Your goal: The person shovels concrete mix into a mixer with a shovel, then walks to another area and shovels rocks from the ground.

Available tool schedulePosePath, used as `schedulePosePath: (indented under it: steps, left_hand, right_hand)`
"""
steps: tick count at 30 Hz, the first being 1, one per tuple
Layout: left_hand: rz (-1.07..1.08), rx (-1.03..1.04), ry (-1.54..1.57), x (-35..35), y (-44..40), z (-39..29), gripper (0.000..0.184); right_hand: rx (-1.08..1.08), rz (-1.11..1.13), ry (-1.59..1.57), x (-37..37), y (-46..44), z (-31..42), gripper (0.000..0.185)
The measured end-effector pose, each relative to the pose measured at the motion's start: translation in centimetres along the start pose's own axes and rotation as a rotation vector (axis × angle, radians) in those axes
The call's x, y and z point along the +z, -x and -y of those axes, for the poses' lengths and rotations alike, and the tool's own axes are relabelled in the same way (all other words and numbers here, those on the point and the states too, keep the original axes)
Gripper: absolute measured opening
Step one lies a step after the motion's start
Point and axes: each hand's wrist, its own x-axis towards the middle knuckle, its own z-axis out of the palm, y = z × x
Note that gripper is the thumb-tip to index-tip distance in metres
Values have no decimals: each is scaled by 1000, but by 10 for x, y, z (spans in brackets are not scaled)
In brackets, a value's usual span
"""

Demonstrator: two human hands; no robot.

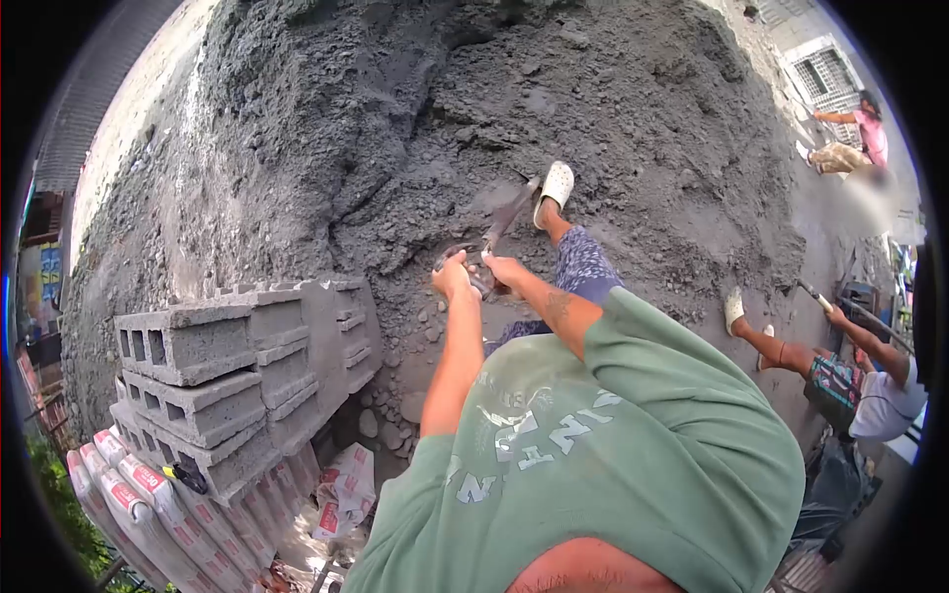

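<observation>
My left hand [455, 274] is closed round a dark part near the lower end of a long, dirt-coated tool [511, 213]. Just beside it, my right hand [502, 270] grips the same tool, which slants up and away toward my foot in a pale clog [556, 185]. Dirt and blur hide the tool's exact kind. Beyond both hands rises a large heap of grey sand and gravel [593, 119], and loose stones lie below them.
Hollow concrete blocks [213, 348] are stacked at the left, above piled printed bags [158, 504]. A torn bag [346, 489] lies nearby. At the right, one person [875, 390] holds a long-handled tool [816, 295]; another person [855, 138] sits or crouches farther back.
</observation>
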Motion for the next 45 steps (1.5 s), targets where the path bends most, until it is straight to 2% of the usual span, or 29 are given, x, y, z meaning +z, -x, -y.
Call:
schedulePosePath:
  steps: [2,3,5,6,7,8,9,10,11,12,14,16,18,21,23,25,26,27,31,33,38,40,42,44,45]
  left_hand:
    - [-225,165,-87,9,10,17,38]
    - [-409,100,-119,5,9,20,60]
    - [-331,111,-182,-31,-4,22,70]
    - [-429,90,-267,-47,-18,34,69]
    - [-490,140,-244,-74,-49,63,67]
    - [-481,120,-312,-90,-55,64,65]
    - [-456,137,-354,-121,-82,81,55]
    - [-431,22,-380,-134,-95,77,40]
    - [-377,-77,-402,-143,-107,66,29]
    - [-336,-143,-334,-157,-124,66,25]
    - [-432,-79,-450,-157,-121,60,23]
    - [-536,154,-406,-91,-85,37,21]
    - [-561,169,-342,-52,-39,26,21]
    - [-601,277,-391,-45,-9,45,20]
    - [-705,257,-524,-59,-12,66,18]
    - [-709,251,-508,-68,-24,71,17]
    - [-741,190,-562,-95,-9,73,16]
    - [-734,268,-655,-133,-13,80,15]
    - [-697,259,-573,-149,11,43,15]
    - [-671,211,-630,-180,25,37,14]
    - [-611,257,-637,-255,62,37,14]
    - [-480,325,-550,-298,75,33,14]
    - [-442,354,-618,-347,86,35,14]
    - [-256,788,-956,-385,96,27,14]
    - [-224,797,-963,-387,114,12,14]
  right_hand:
    - [246,-47,-80,-36,-16,-6,55]
    - [285,-43,-82,-51,-19,-18,55]
    - [221,-107,-152,-89,-39,-31,60]
    - [164,-145,-191,-105,-57,-27,64]
    - [154,-143,-112,-116,-68,-22,60]
    - [168,-143,-113,-128,-85,-26,60]
    - [-61,-32,319,-138,-106,-37,57]
    - [-311,95,745,-143,-135,-47,55]
    - [45,-84,417,-143,-179,-72,59]
    - [79,-53,421,-145,-198,-73,59]
    - [194,-54,451,-137,-217,-65,65]
    - [280,-87,287,-122,-268,-54,69]
    - [349,-228,-301,-97,-313,-70,56]
    - [516,-305,-813,-85,-327,-73,22]
    - [539,-222,-818,-85,-319,-95,15]
    - [491,-205,-802,-81,-328,-81,13]
    - [528,-192,-792,-65,-309,-90,12]
    - [555,-193,-781,-58,-292,-97,12]
    - [458,-175,-831,-39,-248,-99,11]
    - [439,-280,-837,-32,-217,-93,7]
    - [333,-353,-843,-20,-132,-92,8]
    - [310,-387,-891,1,-85,-99,9]
    - [264,-420,-889,11,-52,-108,9]
    - [281,-449,-872,29,-24,-119,10]
    - [256,-429,-932,41,-19,-138,9]
